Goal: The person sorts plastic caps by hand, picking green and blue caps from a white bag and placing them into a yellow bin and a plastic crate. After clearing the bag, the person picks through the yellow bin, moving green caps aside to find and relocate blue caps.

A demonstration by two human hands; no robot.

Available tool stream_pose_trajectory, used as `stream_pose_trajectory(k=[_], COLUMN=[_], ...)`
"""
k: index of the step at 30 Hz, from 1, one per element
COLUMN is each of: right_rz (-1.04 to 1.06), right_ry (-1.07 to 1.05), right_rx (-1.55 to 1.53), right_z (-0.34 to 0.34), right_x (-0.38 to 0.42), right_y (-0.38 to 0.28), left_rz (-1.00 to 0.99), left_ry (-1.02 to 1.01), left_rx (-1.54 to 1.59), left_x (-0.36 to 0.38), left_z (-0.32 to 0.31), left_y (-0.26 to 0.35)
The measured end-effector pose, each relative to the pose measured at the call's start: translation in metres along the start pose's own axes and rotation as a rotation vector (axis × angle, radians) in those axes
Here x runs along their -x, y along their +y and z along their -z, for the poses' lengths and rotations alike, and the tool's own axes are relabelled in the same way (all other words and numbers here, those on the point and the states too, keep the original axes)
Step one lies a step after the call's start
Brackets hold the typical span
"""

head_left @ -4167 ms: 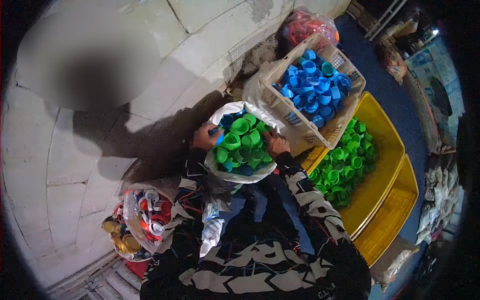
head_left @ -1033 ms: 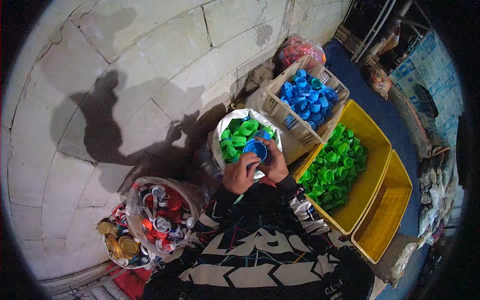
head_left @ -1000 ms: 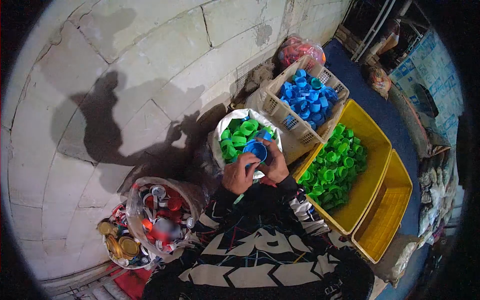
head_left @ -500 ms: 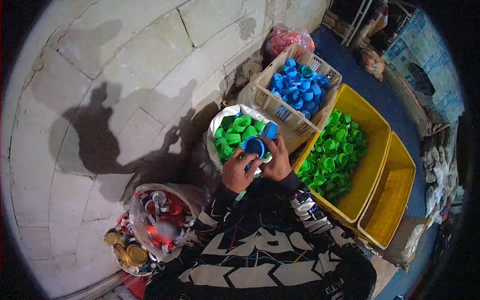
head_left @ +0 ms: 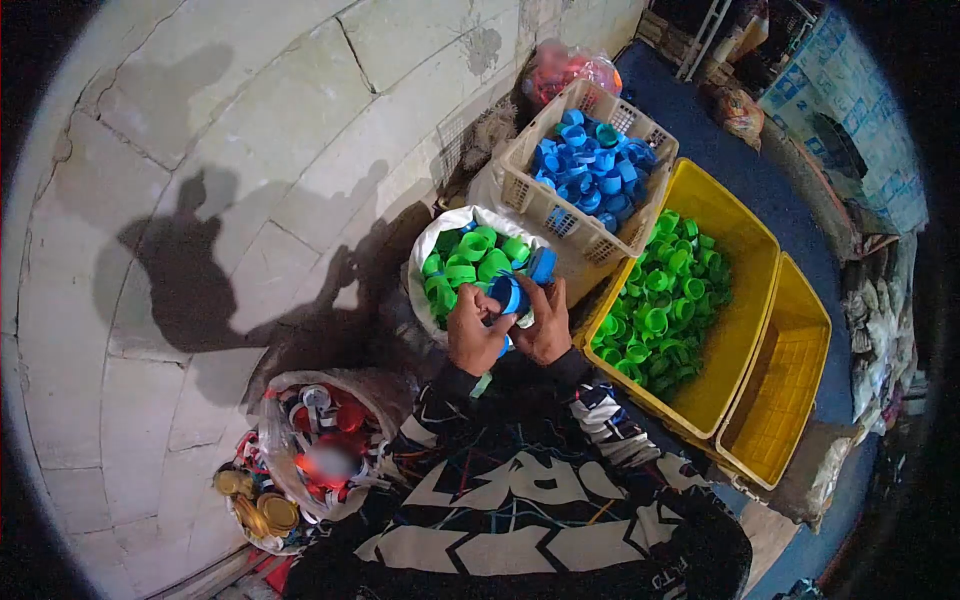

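Note:
Over a white sack point(head_left: 418, 270) filled with green plastic caps point(head_left: 461, 270), my two hands are close together. A blue plastic cap point(head_left: 507, 293) sits between them, gripped by the fingers of my left hand point(head_left: 477, 332) and steadied by my right hand point(head_left: 545, 327). Beside it, at the fingertips of my right hand, is a second blue cap point(head_left: 541, 264), which this hand appears to hold too. A bit of blue also shows below my left fingers; its shape is mostly hidden.
A cream crate point(head_left: 628, 235) of blue caps stands beyond the sack. To the right are a yellow bin point(head_left: 735, 235) with green caps and a second yellow bin point(head_left: 785, 375). A clear bag point(head_left: 283, 410) of red and white lids lies at lower left, by the block wall point(head_left: 240, 130).
The blue cap between my hands has tilted, and its opening is less visible. My left fingers have curled further around it. The whole view has shifted slightly.

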State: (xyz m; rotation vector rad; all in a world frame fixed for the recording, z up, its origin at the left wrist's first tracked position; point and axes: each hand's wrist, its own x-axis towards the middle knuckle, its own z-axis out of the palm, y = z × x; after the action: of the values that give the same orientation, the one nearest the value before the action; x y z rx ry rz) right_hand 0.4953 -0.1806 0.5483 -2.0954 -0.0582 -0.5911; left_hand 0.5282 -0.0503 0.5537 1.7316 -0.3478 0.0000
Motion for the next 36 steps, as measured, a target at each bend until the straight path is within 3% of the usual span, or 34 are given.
stream_pose_trajectory(k=[5, 8, 9, 12, 16, 17, 20, 22, 27, 30, 31, 34, 36], right_rz=[-0.054, -0.075, -0.085, -0.108, -0.147, -0.176, -0.209, -0.151, -0.279, -0.383, -0.421, -0.588, -0.626], right_ry=[-0.076, -0.011, 0.028, 0.124, 0.148, 0.151, 0.161, 0.174, 0.194, 0.186, 0.172, 0.218, 0.196], right_rx=[0.0, 0.042, 0.06, 0.041, -0.033, -0.095, -0.232, -0.251, -0.538, -0.652, -0.683, -1.561, -1.625], right_z=[-0.004, -0.001, 0.0, 0.013, 0.028, 0.029, 0.029, 0.029, 0.037, 0.049, 0.055, 0.077, 0.09], right_x=[0.004, 0.006, 0.006, -0.001, -0.003, -0.001, 0.007, 0.011, 0.022, 0.031, 0.034, 0.041, 0.04], right_y=[0.004, 0.025, 0.032, 0.03, 0.026, 0.028, 0.038, 0.048, 0.047, 0.049, 0.052, 0.056, 0.066], left_rz=[0.072, 0.043, 0.15, 0.359, 0.527, 0.571, 0.724, 0.817, 0.951, 0.919, 0.894, 0.97, 0.949], left_ry=[-0.104, 0.033, 0.042, 0.151, 0.063, 0.114, -0.038, 0.039, 0.095, 0.139, 0.033, 0.0, 0.009], left_rx=[-0.13, 0.126, 0.33, 0.56, 1.058, 1.08, 1.303, 1.289, 1.313, 1.29, 1.275, 1.312, 1.358], left_x=[-0.006, -0.008, -0.006, -0.005, -0.009, -0.007, -0.006, -0.007, -0.015, -0.024, -0.025, -0.034, -0.041], left_z=[0.006, 0.007, 0.008, 0.018, 0.027, 0.025, 0.03, 0.018, -0.005, -0.026, -0.026, -0.04, -0.053], left_y=[0.006, 0.022, 0.018, 0.005, -0.02, -0.022, -0.03, -0.03, -0.032, -0.016, -0.013, -0.003, -0.006])
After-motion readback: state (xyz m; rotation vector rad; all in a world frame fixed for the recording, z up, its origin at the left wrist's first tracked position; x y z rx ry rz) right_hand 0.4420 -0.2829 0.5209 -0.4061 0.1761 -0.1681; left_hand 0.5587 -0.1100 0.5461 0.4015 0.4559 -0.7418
